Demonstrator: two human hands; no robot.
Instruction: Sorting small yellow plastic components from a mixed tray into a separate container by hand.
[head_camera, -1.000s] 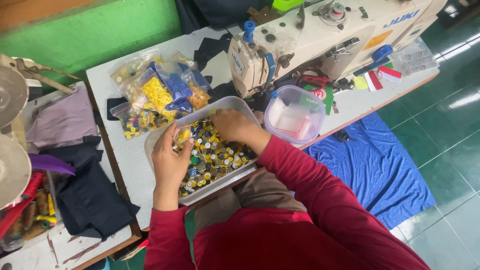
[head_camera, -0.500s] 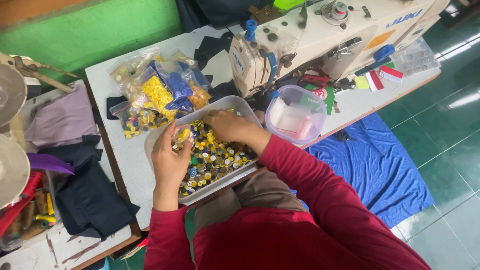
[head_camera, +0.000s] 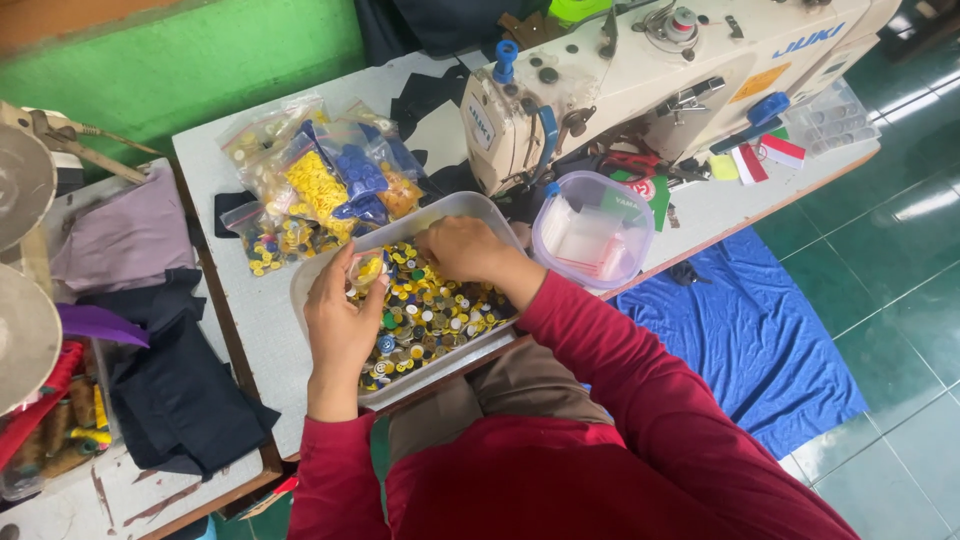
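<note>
Plastic tray (head_camera: 478, 206) is overhanging the table edge; left hand (head_camera: 342, 322) is pinching one small bag (head_camera: 366, 268), right hand (head_camera: 462, 250) is gripping buttons (head_camera: 440, 312).

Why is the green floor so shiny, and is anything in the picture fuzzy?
In the head view, white streaks of glare lie across the glossy green floor tiles; the light is soft, with faint shadows. The left hand, right hand and tray of buttons look sharp; straight edges bend slightly near the picture's borders.
</note>
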